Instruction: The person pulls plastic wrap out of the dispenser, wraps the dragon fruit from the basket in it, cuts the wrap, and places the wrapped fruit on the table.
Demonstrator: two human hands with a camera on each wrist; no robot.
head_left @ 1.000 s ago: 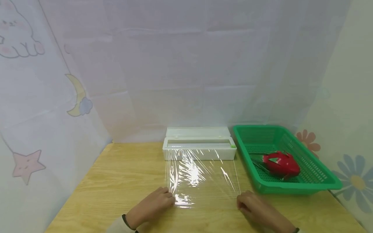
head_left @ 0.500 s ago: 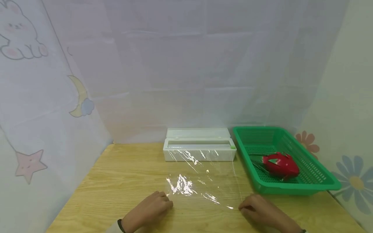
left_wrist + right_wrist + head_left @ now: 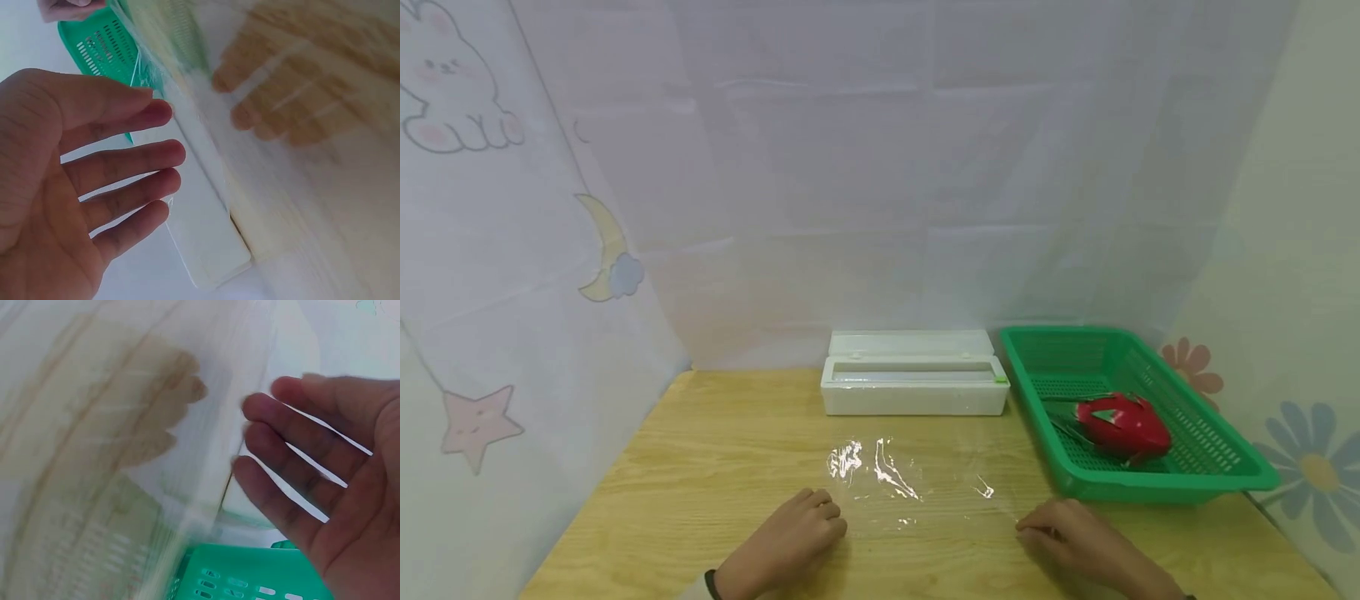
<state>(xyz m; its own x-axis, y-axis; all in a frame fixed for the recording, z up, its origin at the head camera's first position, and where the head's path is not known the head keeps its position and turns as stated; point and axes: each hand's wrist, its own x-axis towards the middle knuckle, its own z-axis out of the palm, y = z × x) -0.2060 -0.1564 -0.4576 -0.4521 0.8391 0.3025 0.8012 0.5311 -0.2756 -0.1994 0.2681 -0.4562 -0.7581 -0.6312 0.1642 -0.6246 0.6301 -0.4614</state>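
Note:
A sheet of clear cling film (image 3: 895, 479) spreads low over the wooden table in the head view, in front of a long white cling film dispenser (image 3: 913, 400). My left hand (image 3: 793, 533) is at the film's near left corner; thumb and forefinger pinch there, with the other fingers loosely bent in the left wrist view. At the near right corner, my right hand (image 3: 1075, 537) pinches the film between thumb and forefinger. The dispenser's lid (image 3: 910, 342) stands raised at the back, and a small green slider (image 3: 1002, 380) sits at the right end of its front edge.
To the right of the dispenser stands a green plastic basket (image 3: 1157, 482) holding a red dragon fruit (image 3: 1123, 425). White printed cloth (image 3: 880, 208) hangs behind the wooden table (image 3: 715, 433) and along its sides.
The film has gone from stretched taut between hands and dispenser to lying lower and flatter, with fewer bright folds. My hands have shifted only slightly, the right one a little outward.

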